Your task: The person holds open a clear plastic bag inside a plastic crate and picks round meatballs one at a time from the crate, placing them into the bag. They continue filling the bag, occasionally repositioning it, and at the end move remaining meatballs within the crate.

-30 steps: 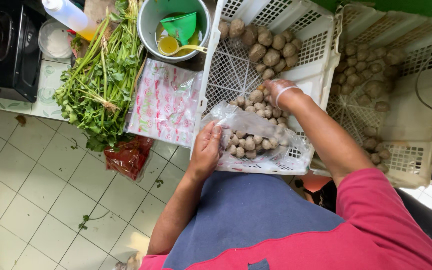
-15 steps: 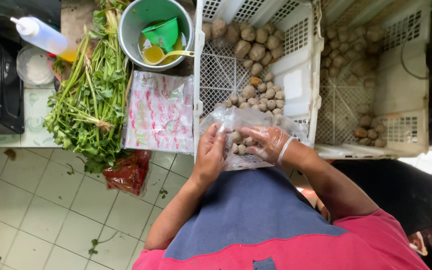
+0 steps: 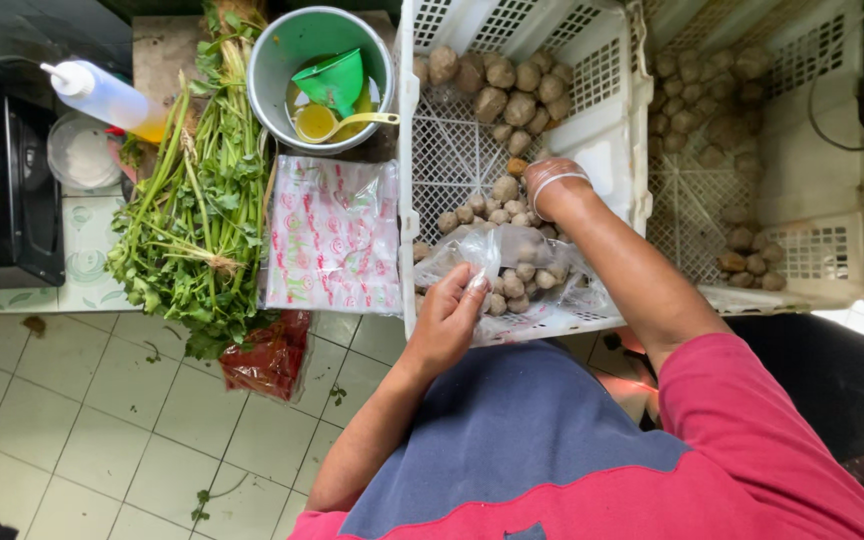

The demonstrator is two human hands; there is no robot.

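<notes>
Nearest, left hand (image 3: 449, 318) pinching clear plastic bag (image 3: 512, 270) of meatballs at the crate's front edge. Beyond, right hand (image 3: 549, 186) inside white crate (image 3: 607, 120), closed over meatballs (image 3: 497, 75); grip contents hidden.

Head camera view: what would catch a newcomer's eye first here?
Probably the white slotted crate in the middle, holding brownish balls; the left hand grips a clear plastic bag of them at its near edge, while the right hand reaches into the crate. Left of it lie a big bunch of leafy greens and a stack of printed plastic bags, with a metal bowl holding a green funnel beyond.
</notes>
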